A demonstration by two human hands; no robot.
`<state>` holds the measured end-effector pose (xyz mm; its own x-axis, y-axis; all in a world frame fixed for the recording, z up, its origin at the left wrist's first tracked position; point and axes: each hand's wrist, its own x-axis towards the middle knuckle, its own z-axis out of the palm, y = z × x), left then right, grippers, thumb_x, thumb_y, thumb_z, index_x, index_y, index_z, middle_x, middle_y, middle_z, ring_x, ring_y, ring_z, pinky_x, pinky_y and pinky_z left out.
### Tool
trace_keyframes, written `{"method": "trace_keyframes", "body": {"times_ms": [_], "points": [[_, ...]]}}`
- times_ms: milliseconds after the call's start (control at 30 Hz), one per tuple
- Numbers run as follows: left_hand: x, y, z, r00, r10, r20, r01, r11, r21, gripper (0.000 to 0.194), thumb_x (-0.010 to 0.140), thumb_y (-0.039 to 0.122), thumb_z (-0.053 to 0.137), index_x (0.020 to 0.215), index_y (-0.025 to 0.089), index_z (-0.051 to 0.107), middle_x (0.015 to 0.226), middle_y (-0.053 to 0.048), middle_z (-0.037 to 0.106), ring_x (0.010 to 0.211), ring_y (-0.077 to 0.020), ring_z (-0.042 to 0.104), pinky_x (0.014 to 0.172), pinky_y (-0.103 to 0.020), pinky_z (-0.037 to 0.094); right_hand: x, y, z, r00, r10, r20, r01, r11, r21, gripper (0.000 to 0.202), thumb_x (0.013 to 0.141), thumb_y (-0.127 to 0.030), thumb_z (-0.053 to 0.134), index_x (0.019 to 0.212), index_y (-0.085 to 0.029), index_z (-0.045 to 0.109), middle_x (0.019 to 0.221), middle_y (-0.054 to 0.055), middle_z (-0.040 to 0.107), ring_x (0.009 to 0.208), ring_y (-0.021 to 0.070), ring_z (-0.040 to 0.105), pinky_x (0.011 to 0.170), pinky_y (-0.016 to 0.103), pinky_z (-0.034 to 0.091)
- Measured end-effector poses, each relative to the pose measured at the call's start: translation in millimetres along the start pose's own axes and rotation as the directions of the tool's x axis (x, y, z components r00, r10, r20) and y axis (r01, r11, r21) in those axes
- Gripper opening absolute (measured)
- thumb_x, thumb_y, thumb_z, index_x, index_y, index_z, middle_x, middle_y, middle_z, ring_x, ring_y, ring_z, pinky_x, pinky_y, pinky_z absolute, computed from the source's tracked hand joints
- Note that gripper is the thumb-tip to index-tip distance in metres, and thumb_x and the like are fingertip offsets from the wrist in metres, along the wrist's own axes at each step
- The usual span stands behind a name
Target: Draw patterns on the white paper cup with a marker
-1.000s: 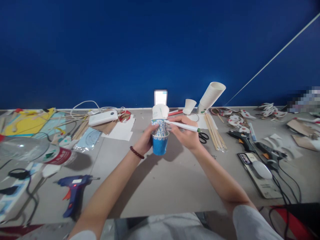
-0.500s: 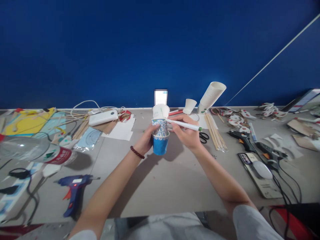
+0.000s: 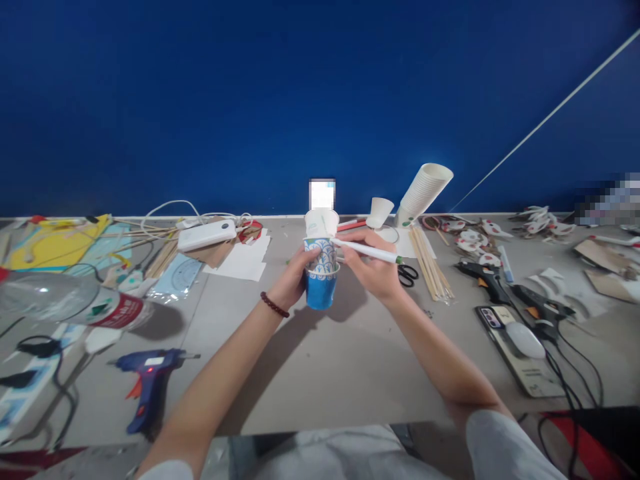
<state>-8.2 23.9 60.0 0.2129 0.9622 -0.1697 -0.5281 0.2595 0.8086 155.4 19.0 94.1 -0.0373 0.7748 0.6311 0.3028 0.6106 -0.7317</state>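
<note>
My left hand [image 3: 296, 272] is closed around a stack of paper cups. At the bottom of the stack is a blue cup [image 3: 321, 292]; a blue-and-white patterned cup [image 3: 325, 255] sits in it, and a white cup [image 3: 315, 225] is on top. A white marker pen [image 3: 373, 251] with a green end is pinched in my right hand [image 3: 374, 270]. Its tip meets the right side of the stack near the white cup's lower edge. Whether it touches the surface I cannot tell.
Black-handled scissors [image 3: 407, 275], wooden sticks [image 3: 431, 267] and a tall stack of white cups [image 3: 425, 192] stand or lie on the right. Further right is a phone [image 3: 515, 360]. On the left are a blue glue gun [image 3: 150, 380], a plastic bottle [image 3: 75, 300] and a power strip [image 3: 37, 387].
Hardly anything differs. The marker pen's green end has shifted very slightly left and down; both hands keep their hold.
</note>
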Motion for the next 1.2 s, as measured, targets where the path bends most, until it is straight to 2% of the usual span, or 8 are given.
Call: {"method": "trace_keyframes", "body": {"times_ms": [300,500,733,833,1000,1200], "points": [[-2.6,3.5,4.0,0.999,-0.034,-0.034,0.032,0.999,-0.042,0.034,0.070,0.035,0.079,0.097,0.016,0.072,0.096,-0.005,0.077,0.082,-0.0189,0.069,0.078,-0.030,0.054,-2.5,2.3,1.2,0.996,0.088,0.023,-0.089,0.992,0.089,0.010,0.085,-0.026,0.066,0.091,-0.021,0.071,0.096,0.006,0.077,0.081,0.0184,0.074,0.061,0.030,0.064],[-3.3,6.2,4.3,0.996,-0.093,0.006,0.093,0.991,-0.096,0.032,0.072,0.038,0.076,0.094,0.015,0.073,0.089,-0.007,0.077,0.079,-0.0212,0.071,0.075,-0.031,0.056,1.3,0.8,-0.8,0.969,0.227,0.100,-0.248,0.911,0.330,0.015,0.085,-0.036,0.067,0.087,-0.022,0.066,0.096,0.005,0.074,0.077,0.0164,0.073,0.057,0.028,0.064],[-1.9,4.1,2.1,0.996,-0.072,0.046,0.076,0.994,-0.082,0.037,0.074,0.041,0.073,0.099,0.014,0.072,0.091,-0.009,0.077,0.081,-0.0232,0.072,0.077,-0.034,0.056,4.3,0.7,-0.1,0.950,0.297,0.091,-0.309,0.866,0.394,0.015,0.083,-0.035,0.069,0.086,-0.021,0.066,0.095,0.004,0.072,0.080,0.0167,0.073,0.052,0.025,0.062],[-1.7,1.5,2.3,0.998,-0.061,0.014,0.062,0.996,-0.069,0.037,0.072,0.040,0.076,0.099,0.015,0.072,0.092,-0.009,0.077,0.081,-0.0229,0.071,0.077,-0.034,0.055,2.9,1.6,1.4,0.959,0.270,0.086,-0.282,0.889,0.360,0.013,0.083,-0.034,0.070,0.087,-0.021,0.068,0.095,0.005,0.072,0.082,0.0177,0.072,0.053,0.026,0.061],[-1.0,-1.4,2.1,0.999,-0.027,-0.021,0.026,0.999,-0.039,0.037,0.071,0.034,0.080,0.102,0.017,0.069,0.093,-0.005,0.076,0.082,-0.0197,0.069,0.076,-0.032,0.054,-1.2,2.6,2.6,0.981,0.183,0.068,-0.193,0.966,0.174,0.012,0.085,-0.030,0.068,0.092,-0.021,0.071,0.096,0.006,0.074,0.080,0.0172,0.071,0.059,0.029,0.061],[-0.4,-1.6,2.3,1.000,0.006,-0.020,-0.006,1.000,-0.012,0.043,0.070,0.036,0.081,0.107,0.018,0.067,0.103,-0.005,0.075,0.086,-0.0187,0.069,0.078,-0.030,0.053,-2.5,4.2,2.7,0.989,0.141,0.049,-0.145,0.986,0.083,0.011,0.086,-0.029,0.066,0.094,-0.021,0.070,0.095,0.005,0.076,0.074,0.0156,0.071,0.059,0.029,0.060]]}}
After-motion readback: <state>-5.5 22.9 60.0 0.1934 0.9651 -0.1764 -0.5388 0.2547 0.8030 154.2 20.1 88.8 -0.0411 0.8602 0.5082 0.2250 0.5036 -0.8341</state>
